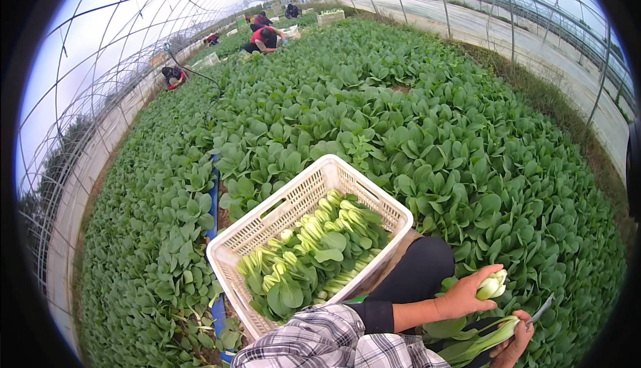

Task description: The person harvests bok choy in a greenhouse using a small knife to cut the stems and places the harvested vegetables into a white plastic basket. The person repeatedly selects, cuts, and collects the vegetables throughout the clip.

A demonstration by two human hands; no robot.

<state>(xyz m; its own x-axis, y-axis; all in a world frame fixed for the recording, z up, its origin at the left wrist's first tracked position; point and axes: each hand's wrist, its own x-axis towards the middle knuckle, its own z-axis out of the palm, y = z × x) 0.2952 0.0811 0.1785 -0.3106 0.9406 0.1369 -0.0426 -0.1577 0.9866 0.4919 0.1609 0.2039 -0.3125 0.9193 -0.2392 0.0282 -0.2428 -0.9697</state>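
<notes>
At the lower right, my left hand [463, 295] is closed around a head of bok choy [492, 285], its pale base pointing right. Just below it, my right hand [516, 343] grips another bok choy [496, 335] together with a small metal blade [542, 309], whose handle the fingers hide. To the left of both hands, a white plastic crate [280, 203] stands tilted in the view, with rows of cut bok choy [320, 238] inside. Uncut bok choy plants [481, 208] grow close around the hands and the crate.
A blue strip [215, 218] runs along the ground left of the crate. Dense plants cover the bed under a metal hoop frame. Farther off, several people crouch among the plants, one in a red vest [263, 35], near other crates [330, 16].
</notes>
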